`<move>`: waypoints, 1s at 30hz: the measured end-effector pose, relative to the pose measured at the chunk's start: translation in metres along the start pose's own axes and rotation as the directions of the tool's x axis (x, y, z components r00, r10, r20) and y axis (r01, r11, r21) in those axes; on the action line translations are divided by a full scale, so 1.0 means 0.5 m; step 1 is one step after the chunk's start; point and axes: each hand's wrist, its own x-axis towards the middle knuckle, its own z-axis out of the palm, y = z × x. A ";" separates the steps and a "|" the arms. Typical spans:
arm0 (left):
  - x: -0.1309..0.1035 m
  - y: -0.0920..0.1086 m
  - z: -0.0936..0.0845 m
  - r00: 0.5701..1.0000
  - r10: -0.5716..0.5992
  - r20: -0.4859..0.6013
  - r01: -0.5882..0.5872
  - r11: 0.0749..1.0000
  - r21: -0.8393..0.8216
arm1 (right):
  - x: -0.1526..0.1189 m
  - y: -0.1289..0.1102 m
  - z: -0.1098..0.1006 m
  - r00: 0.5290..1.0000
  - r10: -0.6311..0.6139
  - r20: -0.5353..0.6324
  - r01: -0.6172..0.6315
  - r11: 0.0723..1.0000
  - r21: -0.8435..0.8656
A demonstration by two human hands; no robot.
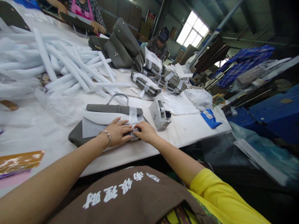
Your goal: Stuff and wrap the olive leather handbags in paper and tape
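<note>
A dark grey handbag point(77, 135) lies on the white-covered table in front of me, with a pale sheet point(92, 128) over its front. Near the bag's right end, a whitish tape strip point(133, 114) runs across it. My left hand point(118, 132) rests flat on the sheet, fingers stretched toward the strip. Thumb and fingers of my right hand point(146, 132) are drawn together at the strip's lower part, close to the left fingertips. A grey tape dispenser point(157, 115) stands just right of the bag. The bag's thin handle point(118, 95) arches up behind it.
White rolled tubes point(77, 67) are heaped at the left back. Several grey bags point(123, 43) stand or lie farther back, some with strips around them. A blue packet point(209, 118) lies near the table's right edge. Two people work across the table, one holding a dark bag piece point(77, 23).
</note>
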 end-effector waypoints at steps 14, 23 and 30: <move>0.002 0.002 -0.003 1.000 0.001 0.012 -0.001 1.000 -0.015 | 0.043 0.023 0.011 0.988 0.127 0.086 -0.132 0.990 0.056; 0.003 0.002 -0.002 0.999 0.019 -0.030 -0.020 1.000 -0.019 | 0.053 0.005 0.010 0.962 0.261 0.075 -0.258 0.965 -0.051; 0.003 0.004 -0.008 0.999 0.028 -0.022 -0.028 1.000 -0.010 | 0.058 -0.002 0.014 0.960 0.277 0.050 -0.270 0.957 -0.108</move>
